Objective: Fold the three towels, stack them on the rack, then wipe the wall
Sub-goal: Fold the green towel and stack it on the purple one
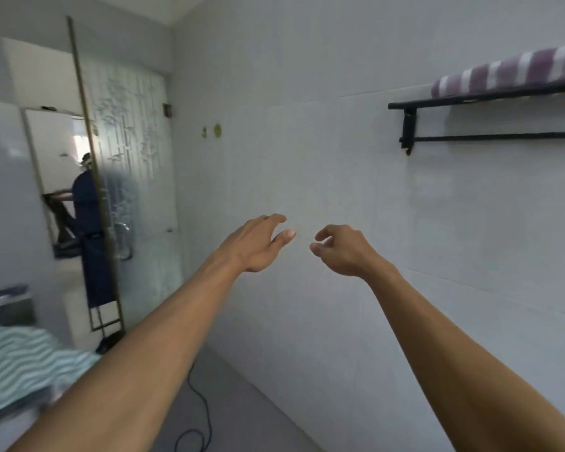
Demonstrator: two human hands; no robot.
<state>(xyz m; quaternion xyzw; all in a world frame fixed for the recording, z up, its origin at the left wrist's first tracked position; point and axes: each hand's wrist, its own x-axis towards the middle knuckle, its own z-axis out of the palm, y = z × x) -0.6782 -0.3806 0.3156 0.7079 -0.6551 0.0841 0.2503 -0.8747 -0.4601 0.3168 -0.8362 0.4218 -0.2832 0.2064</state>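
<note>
- White tiled wall [340, 141] fills most of what I see, running from the corner on the left away to the right.
- Far left, low down, a teal and white wavy-striped towel [23, 363] lies blurred on a surface I cannot make out.
- Behind it a tall mirror [62, 177] in a thin brass frame shows a figure in dark blue, and a frosted glass panel [134, 151] with a leaf pattern stands just beside it.
- A dark cable [199, 402] loops on the grey floor [242, 419] below my left forearm.
- My left hand [258, 243] reaches toward the wall, fingers spread and slightly bent, holding nothing.
- My right hand [343, 249] hangs near it, apart from it, fingers loosely curled, also holding nothing; I cannot tell whether either hand touches the tiles.
- Upper right, a black rack [470, 101] is fixed to the wall, with a rail beneath it.
- A purple and white striped towel [509, 71] lies folded on top of that rack.
</note>
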